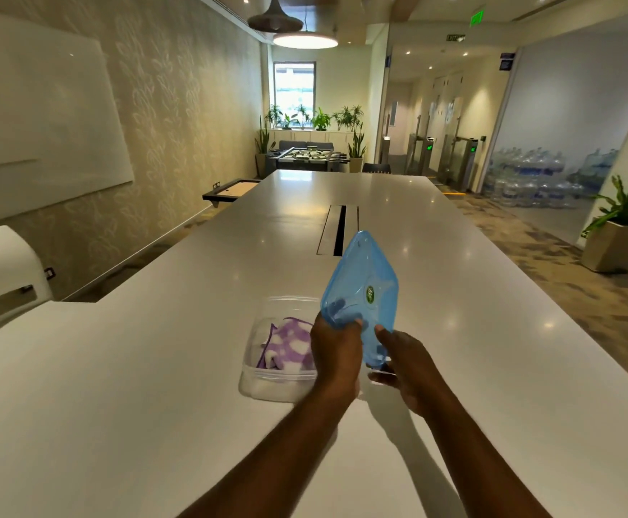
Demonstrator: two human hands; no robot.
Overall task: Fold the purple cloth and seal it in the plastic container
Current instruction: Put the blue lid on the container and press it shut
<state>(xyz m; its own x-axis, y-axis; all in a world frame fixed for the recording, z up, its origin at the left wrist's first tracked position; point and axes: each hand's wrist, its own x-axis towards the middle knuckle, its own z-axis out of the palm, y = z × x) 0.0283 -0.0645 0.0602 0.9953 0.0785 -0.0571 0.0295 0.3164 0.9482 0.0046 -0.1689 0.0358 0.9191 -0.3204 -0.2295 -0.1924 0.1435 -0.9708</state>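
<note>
- both hands grip the blue lid [361,289] by its near edge: left hand [336,349] fingers pinching it, right hand [404,368] fingers curled under, tilting it up, probably for capping.
- just beyond on the counter [155,368], the folded purple cloth [290,347] sits in the open clear plastic container [263,386].

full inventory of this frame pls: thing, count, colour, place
table: 1, white, foreground running away from camera
plastic container: 1, clear, on table, open
purple cloth: 1, purple and white, folded inside container
lid: 1, translucent blue, held tilted above container
whiteboard: 1, white, left wall
foosball table: 1, dark, far end
potted plants: several, green, far window and right side
water jugs: many, bluish, behind right glass wall
left hand: 1, gripping lid's near edge
right hand: 1, gripping lid's lower corner
</note>
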